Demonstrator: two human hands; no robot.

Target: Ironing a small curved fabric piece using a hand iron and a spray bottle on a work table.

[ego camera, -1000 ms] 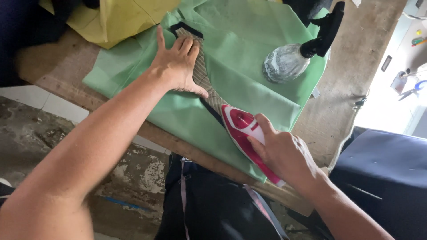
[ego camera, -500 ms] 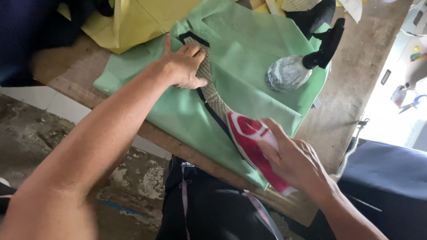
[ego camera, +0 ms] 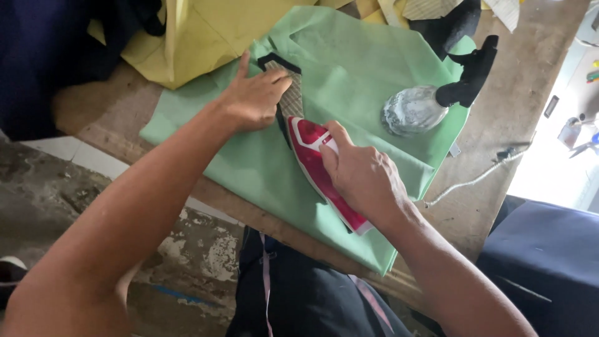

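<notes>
Head view: my right hand (ego camera: 362,178) wraps around the handle of a red and white iron (ego camera: 315,156), whose tip rests on a narrow checked fabric strip (ego camera: 291,100). My left hand (ego camera: 253,97) lies flat, fingers together, pinning that strip's far end to the green cloth (ego camera: 349,56) on the wooden worktop (ego camera: 518,118). A spray bottle (ego camera: 415,109) lies to the right.

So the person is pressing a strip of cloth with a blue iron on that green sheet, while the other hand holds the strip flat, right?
Not quite: the iron is red and white, not blue, as the head view shows. The rest holds: the right hand has its grip on the iron on the green sheet, while the left hand holds the strip of cloth flat.
</notes>
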